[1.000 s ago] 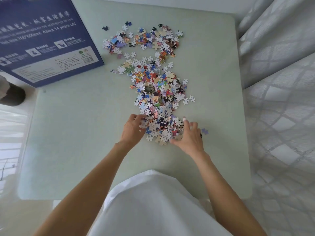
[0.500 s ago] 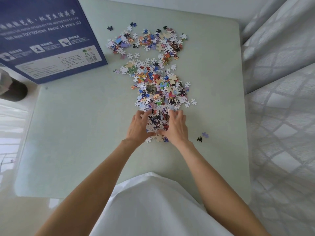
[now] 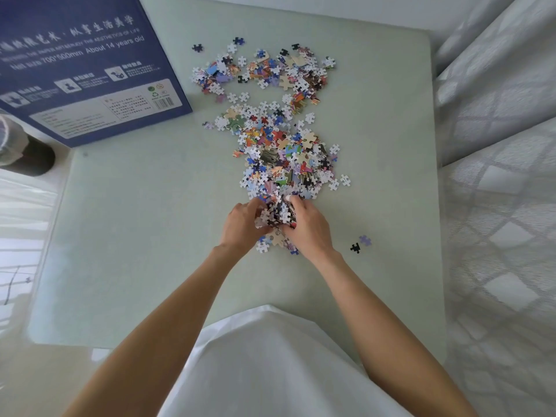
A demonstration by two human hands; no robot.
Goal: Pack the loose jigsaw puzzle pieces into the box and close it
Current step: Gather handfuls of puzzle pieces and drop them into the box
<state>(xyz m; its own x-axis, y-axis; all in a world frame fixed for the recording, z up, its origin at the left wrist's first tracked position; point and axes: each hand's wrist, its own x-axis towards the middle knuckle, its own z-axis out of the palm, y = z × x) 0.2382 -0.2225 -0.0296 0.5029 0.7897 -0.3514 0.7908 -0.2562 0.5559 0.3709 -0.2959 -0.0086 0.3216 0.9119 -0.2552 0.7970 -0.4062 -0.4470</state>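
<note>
Step in hand, as judged: scooping up a first handful of puzzle pieces (image 3: 285, 164) from the near end of the pile. Left hand (image 3: 242, 225) and right hand (image 3: 310, 227) were cupped toward each other, fingers curled around a clump of pieces (image 3: 275, 213) squeezed between them at the pile's near edge. A few pieces lay under and just behind the hands. Most pieces were on the table (image 3: 135, 236), spread from the hands away toward the far edge, with a looser cluster at the far end. Two stray pieces (image 3: 360, 244), one black and one lilac, lay apart to the right of the pile's near end.

Box (image 3: 81, 70), blue with printed text, sat at the far left of the pile, its printed face up; could not tell if that was lid or base, and no opening showed, so contents unknown. No pieces visibly inside it.

Next move likely calls for lifting the clump without spilling, carrying it left toward the box, and getting the box open first.
</note>
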